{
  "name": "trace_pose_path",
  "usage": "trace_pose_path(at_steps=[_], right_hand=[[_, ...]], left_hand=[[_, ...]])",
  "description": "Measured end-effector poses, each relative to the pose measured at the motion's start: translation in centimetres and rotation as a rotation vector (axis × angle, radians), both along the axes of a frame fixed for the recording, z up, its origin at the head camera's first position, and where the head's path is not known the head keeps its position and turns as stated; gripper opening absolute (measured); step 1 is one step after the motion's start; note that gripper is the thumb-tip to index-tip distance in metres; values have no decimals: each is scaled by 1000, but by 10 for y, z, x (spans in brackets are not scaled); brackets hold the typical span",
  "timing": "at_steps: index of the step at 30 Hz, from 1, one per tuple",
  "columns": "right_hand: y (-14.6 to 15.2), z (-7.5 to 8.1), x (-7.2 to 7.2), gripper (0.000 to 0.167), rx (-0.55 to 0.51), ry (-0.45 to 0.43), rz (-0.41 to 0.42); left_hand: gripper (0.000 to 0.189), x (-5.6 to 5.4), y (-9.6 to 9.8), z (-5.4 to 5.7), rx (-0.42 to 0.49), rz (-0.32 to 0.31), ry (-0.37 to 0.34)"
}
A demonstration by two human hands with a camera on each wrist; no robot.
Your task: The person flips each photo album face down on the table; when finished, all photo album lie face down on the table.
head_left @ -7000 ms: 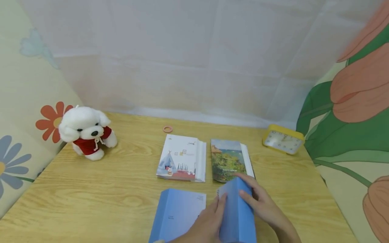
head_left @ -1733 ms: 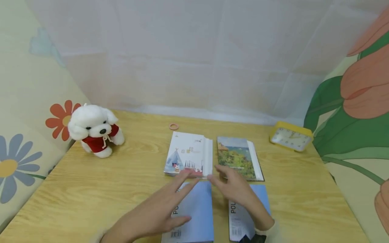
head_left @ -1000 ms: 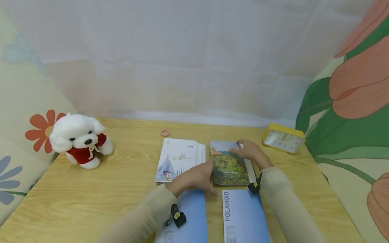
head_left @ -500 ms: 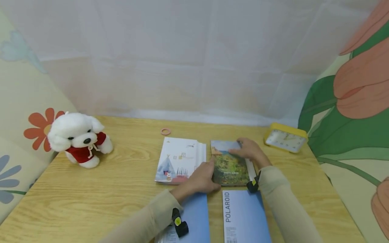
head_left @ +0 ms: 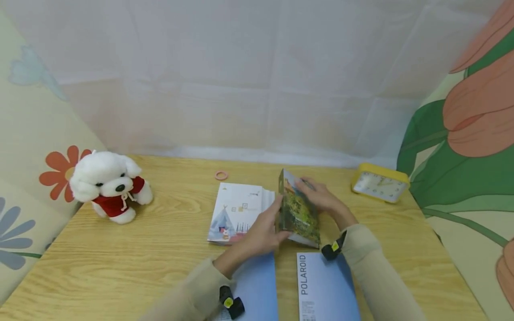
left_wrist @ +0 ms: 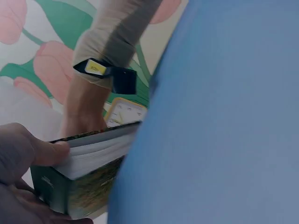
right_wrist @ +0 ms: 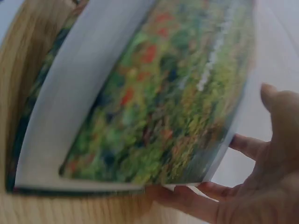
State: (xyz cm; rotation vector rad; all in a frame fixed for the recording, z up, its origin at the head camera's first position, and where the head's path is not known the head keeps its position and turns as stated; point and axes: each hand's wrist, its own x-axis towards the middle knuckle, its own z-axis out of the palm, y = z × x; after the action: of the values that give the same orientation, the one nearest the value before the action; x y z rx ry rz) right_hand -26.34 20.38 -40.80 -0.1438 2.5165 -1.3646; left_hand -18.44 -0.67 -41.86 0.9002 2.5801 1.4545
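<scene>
A photo album (head_left: 300, 211) with a painted garden-and-sea cover is tilted up from the wooden table, its dark spine raised on the left. My left hand (head_left: 261, 234) grips it at the spine side; in the left wrist view the thumb (left_wrist: 56, 151) lies by the page edges, with fingers at the dark green spine. My right hand (head_left: 323, 198) holds the upper right side of the album, thumb toward the front cover. In the right wrist view the cover (right_wrist: 159, 107) stands slightly apart from the white pages, and the right fingers (right_wrist: 187, 200) reach along the album's edge.
A white album (head_left: 237, 211) with a tent picture lies to the left. Two blue books lie in front, the right one (head_left: 327, 285) marked POLAROID, the left one (head_left: 257, 285) under my left arm. Around them are a plush dog (head_left: 110, 185), a pink ring (head_left: 221, 175) and a yellow clock (head_left: 380, 183).
The blue books were handled earlier and now lie flat in front. Both hands have moved forward to the painted photo album, which has gone from lying flat to tilted up in their hold.
</scene>
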Motion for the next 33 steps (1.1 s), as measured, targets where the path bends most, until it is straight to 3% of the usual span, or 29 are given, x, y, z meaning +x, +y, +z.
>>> trace_pose_path(at_steps=[5,7,12,18,21,23,29,33], right_hand=[[-8,2,3,74,-335,-147,6],[-8,4,4,79,-378,-191,-3],[-3,17,5,84,-336,-137,-39],[0,33,4,65,-249,-8,-102],[3,33,4,58,-252,1,-123],[5,32,4,58,-259,-11,-131],[1,32,3,64,-274,-33,-203],[-7,36,2,65,-277,-42,-266]], left_hand=[[84,3,4,18,89,-91,16],[82,2,7,24,80,-119,10],[78,0,15,33,-26,-154,2],[74,-2,28,35,-148,-165,93],[74,-2,32,34,-168,-164,114],[80,-2,33,30,-140,-160,67],[121,-9,31,5,70,-128,-201],[126,-12,30,-11,-20,-168,-247]])
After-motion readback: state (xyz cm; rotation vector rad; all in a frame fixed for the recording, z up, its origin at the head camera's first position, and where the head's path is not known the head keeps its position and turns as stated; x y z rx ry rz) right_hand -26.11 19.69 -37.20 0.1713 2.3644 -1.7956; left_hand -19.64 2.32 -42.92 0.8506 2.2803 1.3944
